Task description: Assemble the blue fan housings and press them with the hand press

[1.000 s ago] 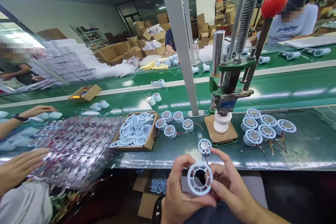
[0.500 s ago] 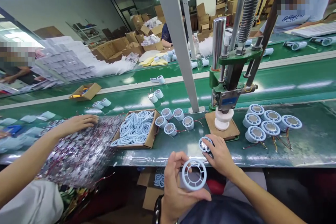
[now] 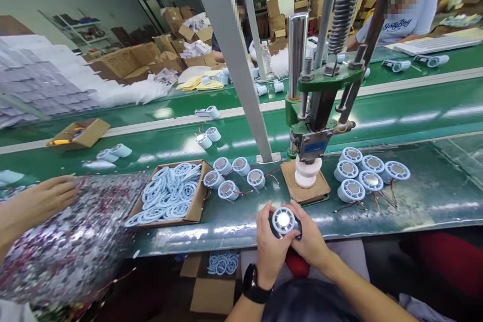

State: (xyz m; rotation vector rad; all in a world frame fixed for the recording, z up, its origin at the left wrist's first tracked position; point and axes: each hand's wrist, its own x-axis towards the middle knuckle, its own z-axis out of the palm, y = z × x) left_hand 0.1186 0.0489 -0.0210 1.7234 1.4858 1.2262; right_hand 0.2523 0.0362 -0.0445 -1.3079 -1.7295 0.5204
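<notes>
Both of my hands close around one round light-blue fan housing [image 3: 284, 220] with a spoked ring on top, a silver disc in its middle and dark sides. My left hand [image 3: 269, 241] grips it from the left, with the thumb across its near edge. From the right, my right hand [image 3: 311, 239] wraps the other side, its thumb also at the front. The housing is held just off the bench's front edge, in front of the hand press [image 3: 313, 136]. Beneath the press, a white round pad [image 3: 307, 171] sits over a brown board [image 3: 325, 188].
A cardboard box [image 3: 202, 206] of light-blue spoked rings stands left, beside several wired housings [image 3: 228, 190]. More housings [image 3: 350, 190] cluster right of the press. A co-worker's hand [image 3: 45, 201] rests by a plastic-wrapped pile [image 3: 75, 241]. A grey post [image 3: 234, 50] rises behind the bench.
The left hand, which held up a light-blue spoked ring, has come to the right hand; both now grip one housing. The view has shifted right, and the co-worker's hand appears farther left.
</notes>
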